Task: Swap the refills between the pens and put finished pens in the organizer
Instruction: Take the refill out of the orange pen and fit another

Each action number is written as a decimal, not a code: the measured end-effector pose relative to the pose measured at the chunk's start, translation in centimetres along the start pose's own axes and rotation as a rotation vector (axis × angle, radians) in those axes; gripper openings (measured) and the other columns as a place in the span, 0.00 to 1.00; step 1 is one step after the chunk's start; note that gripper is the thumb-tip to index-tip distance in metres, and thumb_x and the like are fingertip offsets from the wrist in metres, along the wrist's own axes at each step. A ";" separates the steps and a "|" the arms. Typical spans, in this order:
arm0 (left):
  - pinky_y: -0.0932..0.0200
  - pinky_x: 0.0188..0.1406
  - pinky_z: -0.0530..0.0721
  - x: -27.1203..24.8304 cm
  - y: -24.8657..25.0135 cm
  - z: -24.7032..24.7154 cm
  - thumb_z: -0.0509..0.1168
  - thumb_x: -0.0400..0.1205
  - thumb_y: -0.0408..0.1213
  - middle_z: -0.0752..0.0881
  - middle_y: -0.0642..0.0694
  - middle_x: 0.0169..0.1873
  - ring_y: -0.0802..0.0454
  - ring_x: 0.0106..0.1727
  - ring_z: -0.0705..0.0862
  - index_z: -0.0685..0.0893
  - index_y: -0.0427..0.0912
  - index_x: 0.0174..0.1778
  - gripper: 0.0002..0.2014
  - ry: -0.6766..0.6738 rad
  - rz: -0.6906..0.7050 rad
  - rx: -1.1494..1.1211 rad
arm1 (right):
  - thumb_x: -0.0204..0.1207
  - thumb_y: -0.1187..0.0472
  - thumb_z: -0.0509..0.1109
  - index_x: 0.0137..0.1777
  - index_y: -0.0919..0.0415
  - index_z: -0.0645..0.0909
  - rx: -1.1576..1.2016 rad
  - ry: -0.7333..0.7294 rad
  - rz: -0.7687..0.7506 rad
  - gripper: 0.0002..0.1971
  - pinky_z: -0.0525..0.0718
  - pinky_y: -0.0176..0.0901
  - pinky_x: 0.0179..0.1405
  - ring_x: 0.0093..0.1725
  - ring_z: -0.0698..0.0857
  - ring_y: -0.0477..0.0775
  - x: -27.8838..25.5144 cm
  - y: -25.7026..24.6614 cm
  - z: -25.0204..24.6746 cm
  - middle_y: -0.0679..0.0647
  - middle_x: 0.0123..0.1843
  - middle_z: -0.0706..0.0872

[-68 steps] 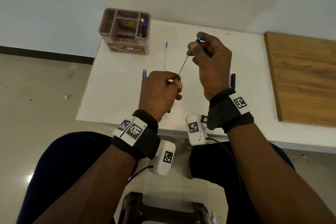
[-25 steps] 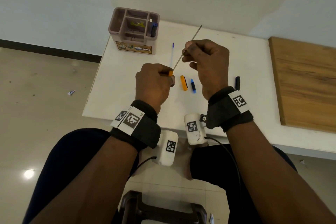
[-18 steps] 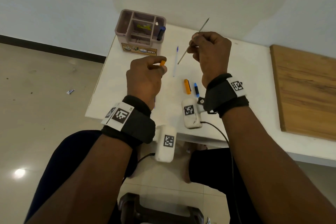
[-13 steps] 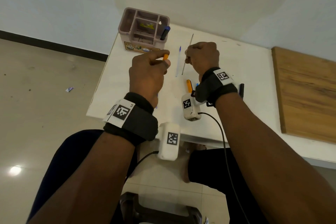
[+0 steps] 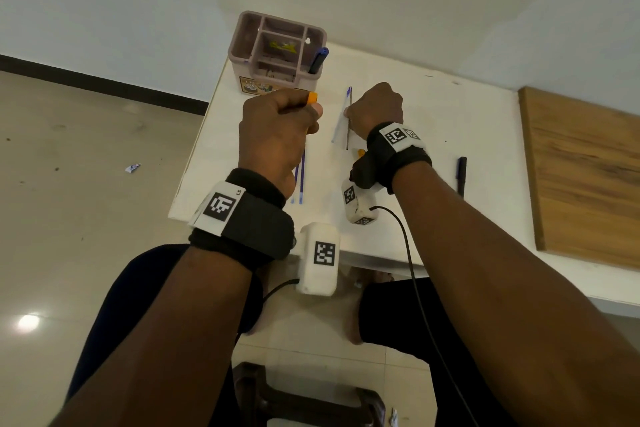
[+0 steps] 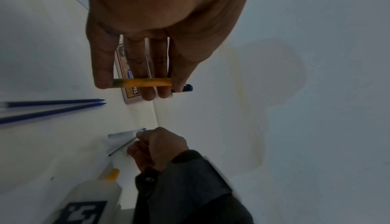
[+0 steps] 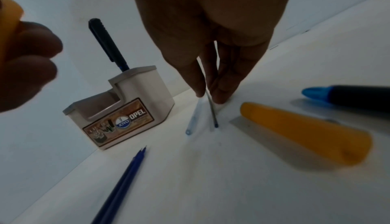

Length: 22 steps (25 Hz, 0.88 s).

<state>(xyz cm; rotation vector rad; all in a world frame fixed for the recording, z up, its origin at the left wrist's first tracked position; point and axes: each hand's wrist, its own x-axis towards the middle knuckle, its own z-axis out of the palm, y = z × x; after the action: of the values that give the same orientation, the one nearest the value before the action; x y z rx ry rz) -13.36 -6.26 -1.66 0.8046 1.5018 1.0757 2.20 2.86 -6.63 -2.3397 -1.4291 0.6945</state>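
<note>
Lowering dark refill (image 5: 347, 128) onto worktop (image 5: 433, 135) beside clear refill (image 5: 341, 116): right hand (image 5: 375, 107), raised a moment ago, pinches it. Left hand (image 5: 277, 128) grips emptied orange barrel (image 6: 143, 82). Organizer (image 5: 277, 52) holds one pen (image 5: 318, 61). Swap half done.

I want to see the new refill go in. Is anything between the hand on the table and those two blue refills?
Nothing visible. The right hand pinches a thin dark refill down on the table. The two blue refills lie beyond bare tabletop.
</note>
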 end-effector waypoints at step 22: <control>0.59 0.38 0.82 -0.1 0.0 -0.1 0.74 0.84 0.40 0.93 0.47 0.54 0.51 0.54 0.93 0.90 0.43 0.64 0.13 0.009 0.002 0.022 | 0.81 0.57 0.77 0.51 0.62 0.78 -0.210 -0.137 -0.192 0.11 0.77 0.44 0.47 0.47 0.80 0.53 -9.1 0.0 3.4 0.57 0.47 0.81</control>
<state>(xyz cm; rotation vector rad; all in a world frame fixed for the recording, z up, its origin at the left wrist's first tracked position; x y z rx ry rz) -13.46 -6.40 -1.58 0.8172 1.5228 1.0670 -3.20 -5.22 -7.30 -2.3000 -1.8401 0.6915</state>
